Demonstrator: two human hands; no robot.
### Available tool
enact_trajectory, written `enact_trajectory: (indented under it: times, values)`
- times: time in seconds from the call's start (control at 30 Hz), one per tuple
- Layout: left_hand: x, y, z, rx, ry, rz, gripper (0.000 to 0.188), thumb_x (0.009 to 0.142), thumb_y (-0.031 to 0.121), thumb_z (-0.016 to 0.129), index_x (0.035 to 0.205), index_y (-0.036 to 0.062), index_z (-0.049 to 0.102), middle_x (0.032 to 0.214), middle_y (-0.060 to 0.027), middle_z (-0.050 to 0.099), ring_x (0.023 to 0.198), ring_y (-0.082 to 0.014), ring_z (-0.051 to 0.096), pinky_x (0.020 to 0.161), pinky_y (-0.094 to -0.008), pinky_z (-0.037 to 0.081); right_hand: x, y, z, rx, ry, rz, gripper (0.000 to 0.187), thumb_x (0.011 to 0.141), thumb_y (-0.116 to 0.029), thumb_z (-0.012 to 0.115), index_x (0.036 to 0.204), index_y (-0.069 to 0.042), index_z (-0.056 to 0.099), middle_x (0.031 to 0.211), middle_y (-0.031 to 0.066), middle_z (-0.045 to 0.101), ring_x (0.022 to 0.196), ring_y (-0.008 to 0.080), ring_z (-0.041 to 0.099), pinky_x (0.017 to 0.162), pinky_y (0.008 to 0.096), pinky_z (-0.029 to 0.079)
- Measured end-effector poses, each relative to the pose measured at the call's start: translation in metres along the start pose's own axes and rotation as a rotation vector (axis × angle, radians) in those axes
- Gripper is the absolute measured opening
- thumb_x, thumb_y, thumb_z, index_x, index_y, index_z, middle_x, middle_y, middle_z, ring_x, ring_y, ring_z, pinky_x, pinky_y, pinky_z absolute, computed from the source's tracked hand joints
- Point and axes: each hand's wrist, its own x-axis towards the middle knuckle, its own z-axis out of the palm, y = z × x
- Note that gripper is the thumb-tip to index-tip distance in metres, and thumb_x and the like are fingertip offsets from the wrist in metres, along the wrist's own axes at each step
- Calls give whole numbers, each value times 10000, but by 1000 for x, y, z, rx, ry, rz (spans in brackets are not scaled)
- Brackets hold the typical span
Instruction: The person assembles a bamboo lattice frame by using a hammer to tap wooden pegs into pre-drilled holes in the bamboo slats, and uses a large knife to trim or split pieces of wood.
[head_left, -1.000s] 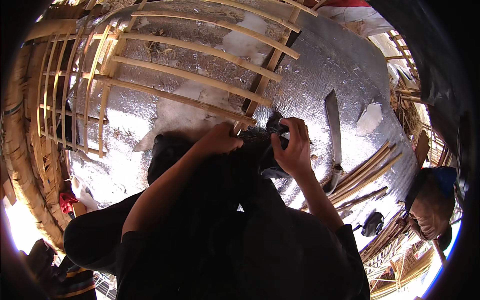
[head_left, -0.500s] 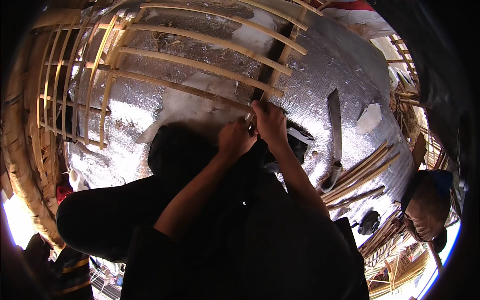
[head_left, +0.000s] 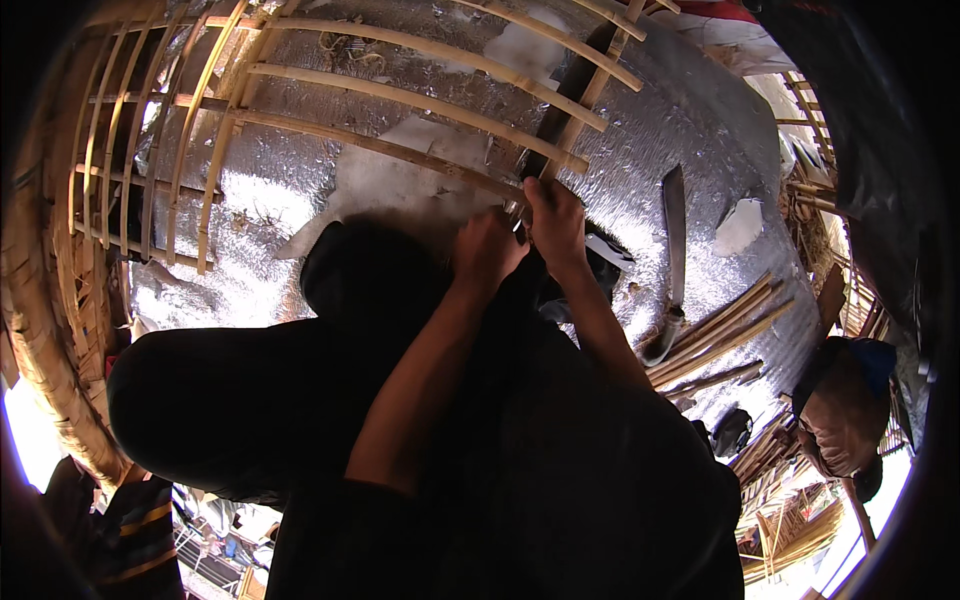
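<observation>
Both hands have drawn together since the earliest frame, where they stood apart, and now meet at the near right corner of a split-bamboo lattice point(head_left: 420, 104), which sits higher in view (head movement may account for part of that). Left hand point(head_left: 487, 248): knuckles up, fingers bent inward near the end of the nearest slat point(head_left: 380, 147); whether it is closed on anything cannot be told. Right hand point(head_left: 557, 225): directly beside it, fingers bent, index fingertip at that slat's end where it meets the side rail point(head_left: 597, 93); a firm grasp cannot be confirmed. Placing both hands at one joint is judged to steady the crossing while the fingers work closely. Beneath the lattice, a silver foil sheet point(head_left: 700, 140) covers the ground, presumably to keep the work off the soil. A machete point(head_left: 673, 240) lies on the foil to the right, its handle toward the wearer, which would suit an easy pickup by the right hand. Near that handle, loose bamboo strips point(head_left: 730, 320) lie roughly side by side, an arrangement likely meant to keep stock within reach. A dark pouch point(head_left: 732, 432) rests farther back, beyond the strips.
</observation>
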Motion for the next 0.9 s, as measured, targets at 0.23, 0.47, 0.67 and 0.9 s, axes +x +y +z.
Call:
enact_trajectory:
  times: [0.23,0.47,0.67,0.9]
  values:
    - [6,2,-7,131,-81,-78,534,786,533,787,924,21,729,870,-219,735,859,-435,722,770,-505,588,-6,3,-45,-245,-3,-106,372,1022,-376,605,1038,-15,695,812,156,712,737,255,695,670,395,542]
    - [-4,-21,-4,65,42,239,609,898,622,658,1023,29,712,897,-201,713,853,-412,695,780,-518,559,-48,57,-111,-857,5,-386,416,890,-174,721,1225,20,568,1148,231,575,1091,391,581,963,493,459]
    - [5,-13,-16,-179,-73,106,549,988,584,576,1026,55,717,846,-194,683,818,-418,678,651,-541,542,-50,55,-121,-590,-250,-349,391,936,-162,685,1244,2,509,1074,222,568,1016,409,597,892,474,477]
    - [4,-33,-4,-188,-47,255,543,1039,542,514,895,55,707,791,-209,684,732,-411,687,639,-530,550,-58,-27,-82,-348,-148,-290,352,999,-178,646,1256,-21,462,932,250,712,875,484,698,726,509,532]
